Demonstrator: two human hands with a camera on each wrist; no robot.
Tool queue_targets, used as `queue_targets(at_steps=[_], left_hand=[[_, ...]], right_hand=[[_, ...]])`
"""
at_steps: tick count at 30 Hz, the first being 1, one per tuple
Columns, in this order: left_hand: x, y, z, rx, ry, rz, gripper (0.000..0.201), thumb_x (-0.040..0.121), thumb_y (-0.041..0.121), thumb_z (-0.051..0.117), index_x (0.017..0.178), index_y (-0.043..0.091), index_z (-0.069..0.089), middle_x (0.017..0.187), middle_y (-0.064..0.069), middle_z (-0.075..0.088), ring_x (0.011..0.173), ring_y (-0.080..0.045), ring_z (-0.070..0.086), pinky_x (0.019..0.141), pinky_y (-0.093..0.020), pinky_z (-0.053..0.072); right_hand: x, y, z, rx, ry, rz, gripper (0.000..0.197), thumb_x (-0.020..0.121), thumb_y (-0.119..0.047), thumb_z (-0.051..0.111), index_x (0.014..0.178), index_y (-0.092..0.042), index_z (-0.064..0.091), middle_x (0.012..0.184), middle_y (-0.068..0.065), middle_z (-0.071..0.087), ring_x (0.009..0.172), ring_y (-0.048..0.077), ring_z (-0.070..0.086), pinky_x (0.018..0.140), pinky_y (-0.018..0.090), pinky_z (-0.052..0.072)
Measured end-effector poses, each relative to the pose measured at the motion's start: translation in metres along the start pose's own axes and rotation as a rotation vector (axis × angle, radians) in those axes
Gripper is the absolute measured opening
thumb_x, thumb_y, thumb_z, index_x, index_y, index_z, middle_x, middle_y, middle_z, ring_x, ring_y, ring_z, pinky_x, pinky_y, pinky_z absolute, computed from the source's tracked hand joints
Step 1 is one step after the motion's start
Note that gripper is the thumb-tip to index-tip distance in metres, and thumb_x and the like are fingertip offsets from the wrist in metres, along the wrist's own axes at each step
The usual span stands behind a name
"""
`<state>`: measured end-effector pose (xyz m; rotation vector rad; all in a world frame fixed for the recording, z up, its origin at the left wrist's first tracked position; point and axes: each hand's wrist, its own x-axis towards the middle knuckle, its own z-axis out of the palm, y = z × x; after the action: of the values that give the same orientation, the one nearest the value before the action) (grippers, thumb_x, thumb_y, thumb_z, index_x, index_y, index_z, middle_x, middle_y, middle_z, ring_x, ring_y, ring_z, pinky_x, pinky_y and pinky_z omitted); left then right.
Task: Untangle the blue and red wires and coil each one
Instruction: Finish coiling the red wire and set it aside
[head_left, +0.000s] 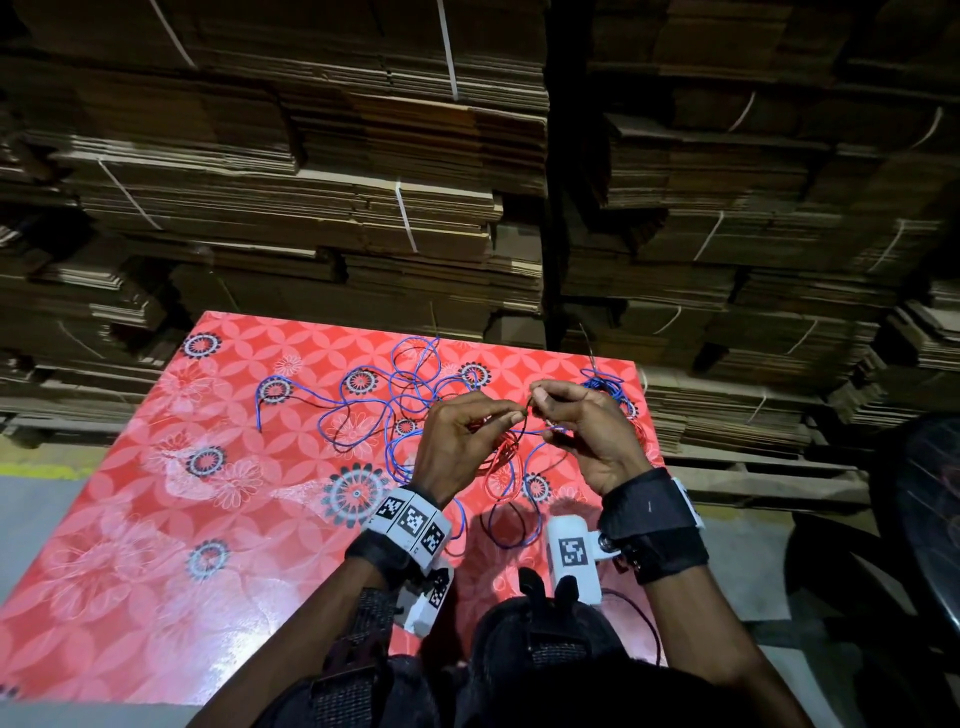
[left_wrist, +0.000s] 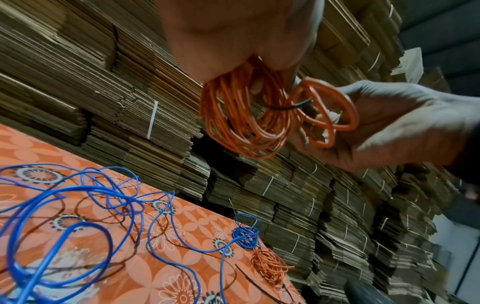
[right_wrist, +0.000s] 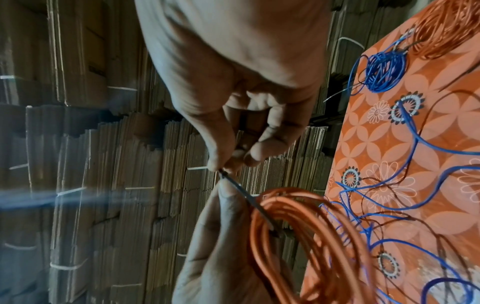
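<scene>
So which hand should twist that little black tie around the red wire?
The right hand: it pinches the black tie, while the left hand is busy holding the red wire coil.

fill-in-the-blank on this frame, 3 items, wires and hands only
1. The left hand holds a coil of ____ wire.
2. The right hand pinches a thin ____ tie that runs to that coil.
3. The loose wire sprawled over the tablecloth is ____.

Missing words: red; black; blue
</scene>
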<state>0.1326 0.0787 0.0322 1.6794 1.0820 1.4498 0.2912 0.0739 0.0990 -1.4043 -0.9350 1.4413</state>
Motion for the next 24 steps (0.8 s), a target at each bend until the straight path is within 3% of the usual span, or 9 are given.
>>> queue_targets(at_steps=[2,6,11,13,16,20,24], left_hand=[[-0.002,0.000,0.000,-0.005,-0.018,-0.020,0.011,0.083,0.020,0.073,0.093,0.021,0.078,0.080,0.002,0.072,0.073,-0.008,0.064,0.066,-0.026,0.048],[-0.002,0.004,0.000,-0.089,-0.027,-0.080,0.011,0.084,0.011,0.074,0.092,0.018,0.078,0.082,-0.001,0.073,0.074,-0.001,0.061,0.069,-0.016,0.042],[-0.001,0.008,0.001,-0.159,-0.046,-0.176,0.011,0.087,0.009,0.071,0.094,0.016,0.076,0.087,0.001,0.074,0.082,-0.001,0.065,0.074,-0.013,0.043],[-0.005,0.010,0.002,-0.232,-0.048,-0.236,0.011,0.090,0.008,0.066,0.095,0.008,0.076,0.080,0.009,0.073,0.072,0.003,0.064,0.068,-0.011,0.044],[-0.009,0.013,0.004,-0.295,-0.068,-0.287,0.015,0.093,0.005,0.061,0.096,-0.005,0.072,0.054,0.019,0.061,0.049,0.011,0.050,0.052,-0.002,0.035],[-0.010,0.020,0.003,-0.329,-0.136,-0.343,0.003,0.086,0.007,0.071,0.087,0.004,0.073,0.063,0.015,0.065,0.054,0.005,0.053,0.055,-0.010,0.041],[-0.009,0.016,0.000,-0.306,-0.157,-0.393,0.012,0.081,0.007,0.077,0.087,0.017,0.076,0.078,0.007,0.074,0.070,-0.006,0.064,0.072,-0.024,0.053]], right_hand=[[0.003,-0.005,-0.002,0.027,0.037,-0.008,0.014,0.087,-0.007,0.068,0.097,-0.015,0.073,0.083,-0.005,0.069,0.074,0.003,0.063,0.058,0.018,0.047],[0.005,-0.011,-0.005,0.056,0.062,-0.050,0.013,0.088,-0.004,0.066,0.098,-0.011,0.071,0.082,-0.003,0.068,0.075,0.006,0.062,0.061,0.022,0.046],[0.007,-0.021,-0.001,0.133,0.125,-0.118,0.008,0.090,-0.006,0.065,0.090,-0.013,0.068,0.076,-0.003,0.065,0.071,0.007,0.061,0.054,0.019,0.050],[0.008,-0.025,0.000,0.159,0.138,-0.147,0.009,0.092,-0.004,0.063,0.091,-0.011,0.068,0.075,-0.001,0.065,0.070,0.007,0.063,0.054,0.019,0.051],[0.007,-0.029,0.003,0.175,0.146,-0.162,0.007,0.092,-0.004,0.063,0.092,-0.009,0.067,0.071,0.001,0.064,0.065,0.006,0.063,0.055,0.020,0.053],[0.008,-0.030,0.005,0.181,0.141,-0.178,0.005,0.092,-0.003,0.063,0.093,-0.006,0.067,0.069,0.003,0.062,0.062,0.009,0.061,0.057,0.020,0.053],[0.007,-0.032,0.003,0.202,0.172,-0.204,0.006,0.092,0.000,0.062,0.094,-0.004,0.066,0.069,0.006,0.060,0.059,0.010,0.060,0.056,0.018,0.053]])
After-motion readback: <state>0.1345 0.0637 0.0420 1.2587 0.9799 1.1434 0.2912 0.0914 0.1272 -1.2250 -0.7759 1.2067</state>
